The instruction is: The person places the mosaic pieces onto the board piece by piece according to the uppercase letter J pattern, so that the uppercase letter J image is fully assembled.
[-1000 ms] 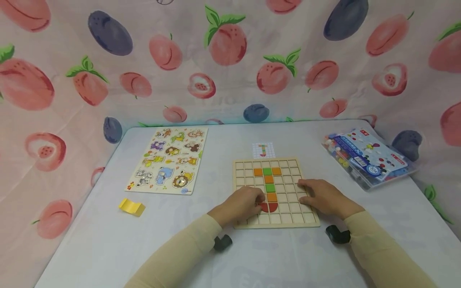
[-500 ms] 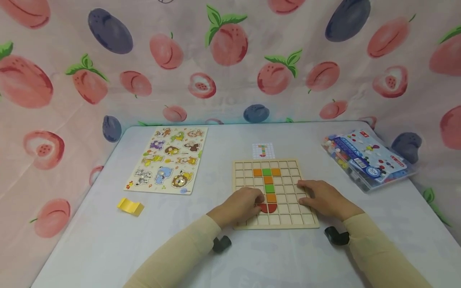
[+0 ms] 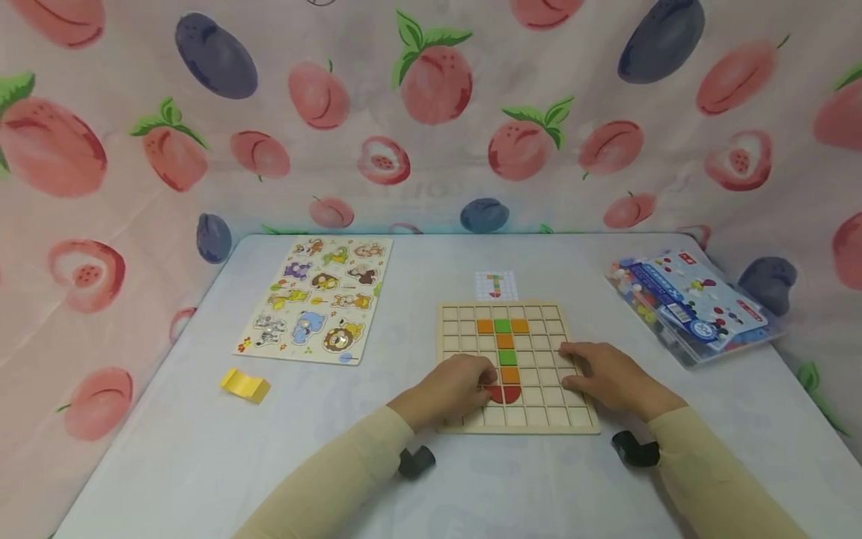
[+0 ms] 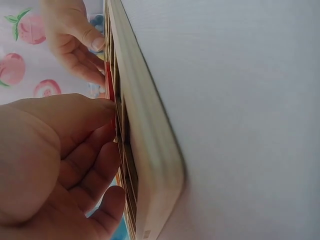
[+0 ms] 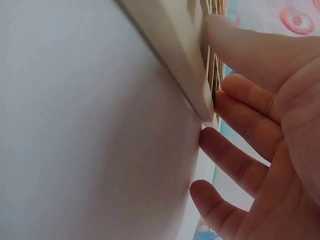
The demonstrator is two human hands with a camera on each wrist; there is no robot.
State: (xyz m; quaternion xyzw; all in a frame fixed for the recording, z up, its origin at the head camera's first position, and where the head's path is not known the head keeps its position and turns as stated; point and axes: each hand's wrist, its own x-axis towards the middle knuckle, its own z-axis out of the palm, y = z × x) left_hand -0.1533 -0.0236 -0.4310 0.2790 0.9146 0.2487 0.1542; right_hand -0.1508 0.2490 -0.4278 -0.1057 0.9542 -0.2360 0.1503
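Observation:
A wooden grid board [image 3: 548, 419] lies on the table between both hands. Orange tiles [image 3: 509, 375] and green tiles [image 3: 507, 357] form a T in its cells, and two red rounded tiles [image 3: 512, 394] sit side by side below the stem. My left hand [image 3: 456, 385] pinches the left red tile [image 4: 109, 80] at its cell with thumb and index finger; part of that tile is hidden behind the fingers. My right hand [image 3: 609, 378] rests at the board's right edge, thumb and fingertips touching it, the fingers [image 5: 235, 155] loosely spread.
Behind the board lies a small printed pattern card [image 3: 495, 286]. An animal puzzle board [image 3: 313, 303] is at the left, with a yellow curved block [image 3: 245, 385] in front of it. A clear plastic case [image 3: 694, 307] of colourful pieces stands at the right.
Both hands keep nearly the same place on the board. The head view has shifted slightly; the tiles look unchanged.

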